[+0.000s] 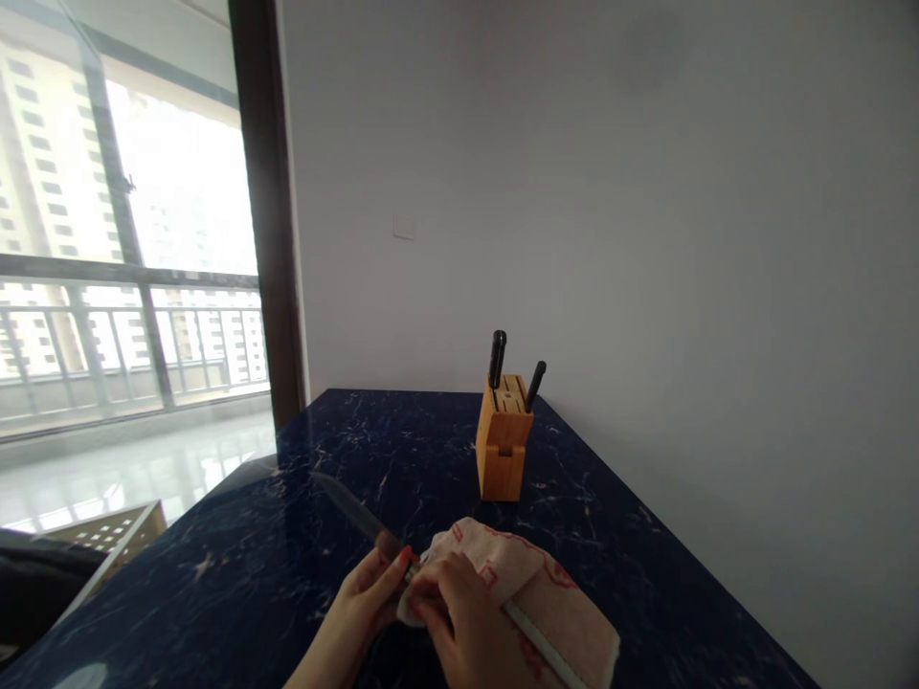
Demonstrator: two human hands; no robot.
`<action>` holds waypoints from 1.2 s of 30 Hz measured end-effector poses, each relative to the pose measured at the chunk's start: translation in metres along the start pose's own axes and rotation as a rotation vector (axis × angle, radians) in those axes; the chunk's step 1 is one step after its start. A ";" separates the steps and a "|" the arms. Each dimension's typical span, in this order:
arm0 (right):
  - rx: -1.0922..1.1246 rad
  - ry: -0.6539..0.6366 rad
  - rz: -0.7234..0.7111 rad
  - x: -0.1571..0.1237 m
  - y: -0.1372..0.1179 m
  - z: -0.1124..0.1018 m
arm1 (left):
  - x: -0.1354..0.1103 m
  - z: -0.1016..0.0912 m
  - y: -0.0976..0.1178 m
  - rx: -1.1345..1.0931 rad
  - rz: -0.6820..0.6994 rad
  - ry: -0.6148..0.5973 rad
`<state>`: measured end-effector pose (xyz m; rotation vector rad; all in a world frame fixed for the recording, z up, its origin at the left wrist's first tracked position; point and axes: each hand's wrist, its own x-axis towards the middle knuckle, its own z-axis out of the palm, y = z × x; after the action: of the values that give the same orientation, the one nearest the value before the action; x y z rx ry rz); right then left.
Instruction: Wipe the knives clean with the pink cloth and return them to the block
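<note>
My left hand point(369, 591) is closed on a kitchen knife point(353, 507), whose blade slants up and to the left above the dark tabletop. Pinched in my right hand point(459, 603) is a pale pink cloth point(542, 579) with red patterns and a light edge strip. The cloth touches the knife's lower end beside my left thumb, and most of the handle is hidden by fingers and cloth. Beyond the hands stands a wooden knife block point(503, 459), with black-handled knives point(497, 359) in its slots.
The dark blue marbled table point(345, 431) reaches to a plain grey wall point(610, 239). At the left are a glass door with a brown frame point(262, 191) and a balcony railing. A light perforated chair point(122, 545) with dark fabric on it is beside the table's left edge.
</note>
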<state>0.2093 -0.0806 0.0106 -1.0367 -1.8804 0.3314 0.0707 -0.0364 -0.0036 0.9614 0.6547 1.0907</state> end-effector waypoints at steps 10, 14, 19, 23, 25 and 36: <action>-0.146 0.085 0.067 0.000 0.002 -0.002 | 0.006 -0.009 -0.001 0.160 -0.040 0.030; -0.234 0.099 0.092 0.000 0.006 -0.003 | 0.004 -0.005 0.004 0.212 0.003 0.038; -0.270 0.003 0.209 0.002 -0.001 -0.006 | -0.002 0.007 0.013 0.264 0.105 0.134; -0.306 -0.077 0.249 0.001 -0.002 -0.005 | -0.006 0.011 0.016 0.298 0.139 0.136; -0.317 -0.119 0.231 -0.002 0.004 -0.002 | -0.006 0.011 0.015 0.320 0.148 0.127; -0.281 -0.050 0.154 0.004 0.010 -0.009 | -0.004 -0.007 0.016 0.703 0.339 0.127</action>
<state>0.2213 -0.0732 0.0112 -1.3772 -1.9335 0.1855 0.0560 -0.0354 0.0076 1.6598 1.0406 1.2483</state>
